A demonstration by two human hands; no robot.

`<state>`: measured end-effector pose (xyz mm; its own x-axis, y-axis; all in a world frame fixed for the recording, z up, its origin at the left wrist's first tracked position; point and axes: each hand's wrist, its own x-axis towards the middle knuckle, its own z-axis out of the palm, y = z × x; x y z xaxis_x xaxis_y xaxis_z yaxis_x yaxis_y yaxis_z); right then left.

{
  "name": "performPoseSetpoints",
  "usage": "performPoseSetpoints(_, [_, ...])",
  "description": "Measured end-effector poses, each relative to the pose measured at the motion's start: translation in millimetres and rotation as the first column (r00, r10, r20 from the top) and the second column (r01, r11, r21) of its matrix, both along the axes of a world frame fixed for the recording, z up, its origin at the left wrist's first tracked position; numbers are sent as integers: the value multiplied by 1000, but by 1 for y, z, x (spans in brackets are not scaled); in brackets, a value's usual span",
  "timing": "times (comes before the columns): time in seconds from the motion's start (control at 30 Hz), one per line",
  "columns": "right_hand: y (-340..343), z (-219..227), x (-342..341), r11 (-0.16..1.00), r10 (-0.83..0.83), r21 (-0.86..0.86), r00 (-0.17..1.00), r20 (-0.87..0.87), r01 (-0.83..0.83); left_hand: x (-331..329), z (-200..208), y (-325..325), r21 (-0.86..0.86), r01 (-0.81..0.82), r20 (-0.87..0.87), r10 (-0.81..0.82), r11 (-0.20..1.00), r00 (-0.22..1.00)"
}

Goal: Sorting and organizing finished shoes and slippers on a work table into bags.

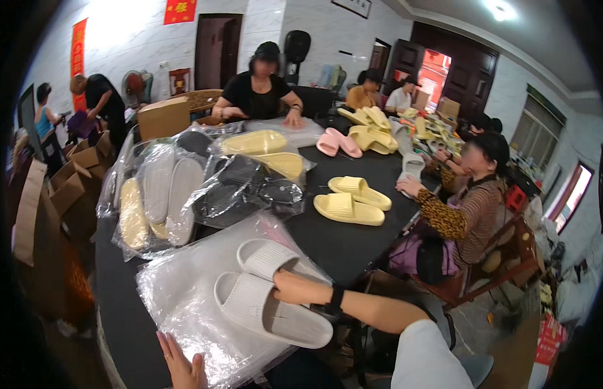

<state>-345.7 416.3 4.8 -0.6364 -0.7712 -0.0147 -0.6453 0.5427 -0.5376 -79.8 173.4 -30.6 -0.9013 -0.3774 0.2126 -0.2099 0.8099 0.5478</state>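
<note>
A pair of light grey slide slippers (265, 318) lies on a stack of clear plastic bags (178, 292) at the near edge of the dark table. My right hand (293, 286) reaches in from the right, its fingers closed on the slippers where the two meet, partly hidden by the straps. My left hand (179, 364) is beside the near left edge of the bags, fingers stretched out and holding nothing.
Bagged slippers (168, 188) in grey, yellow and black are heaped at the left. Yellow slippers (350, 207) and pink slippers (339, 142) stand farther back on the black tabletop (321, 172). A co-worker (467, 214) sits at the right, another (262, 91) across the table. Cardboard boxes (74, 188) stand at far left.
</note>
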Motion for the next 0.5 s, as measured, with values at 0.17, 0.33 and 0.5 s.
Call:
performPoseSetpoints(0.17, [-7,53,-3,986,147,93,985,-91,-139,-7,-14,8,-15,-6,-100,5,1000,995])
performPoseSetpoints(0.33, [-74,78,41,929,369,-21,929,9,-369,-14,-59,-5,40,-84,-361,93,996,928])
performPoseSetpoints(0.5, [-128,28,48,883,468,-13,882,48,-468,-17,-30,-3,138,71,-181,-45,988,982])
